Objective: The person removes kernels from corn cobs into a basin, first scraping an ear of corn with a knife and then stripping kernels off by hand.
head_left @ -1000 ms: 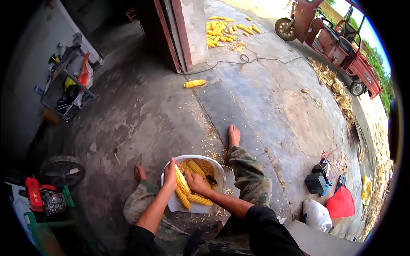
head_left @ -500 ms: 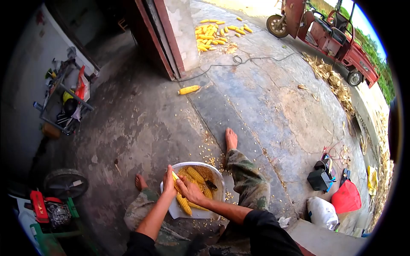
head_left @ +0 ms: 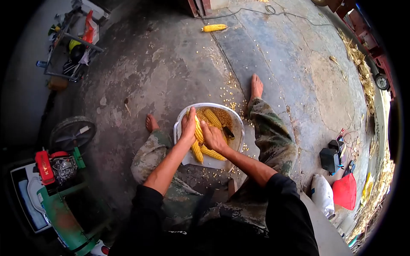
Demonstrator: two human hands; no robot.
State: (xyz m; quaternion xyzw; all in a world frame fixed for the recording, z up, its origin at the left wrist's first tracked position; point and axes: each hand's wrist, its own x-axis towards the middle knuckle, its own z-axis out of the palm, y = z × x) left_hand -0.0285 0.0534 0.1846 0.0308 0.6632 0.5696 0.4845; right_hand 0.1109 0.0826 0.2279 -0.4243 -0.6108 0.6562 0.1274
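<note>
My left hand (head_left: 188, 126) is wrapped round a yellow corn cob (head_left: 199, 133), held tilted over a white basin (head_left: 205, 105). Closed against the cob's other side is my right hand (head_left: 214, 137), its thumb near the kernels. Under my hands the basin holds loose kernels (head_left: 222, 114) and several more cobs, including one (head_left: 212, 117) at the back and another (head_left: 215, 153) at the front. A small dark object (head_left: 229, 133) lies at the right inside the basin; its kind is unclear.
Kernels are scattered on the concrete around the basin, between my bare feet. A lone cob (head_left: 214, 27) lies farther off. Left stand a green machine with a red-topped engine (head_left: 55, 165) and a wheel (head_left: 73, 133). Right are a black battery (head_left: 329, 160), a white sack (head_left: 322, 194) and a red bag (head_left: 345, 192).
My view has tilted down, so the basin appears higher and the far corn pile has left the picture. Both hands stay at a cob, which now shows more of its kernels.
</note>
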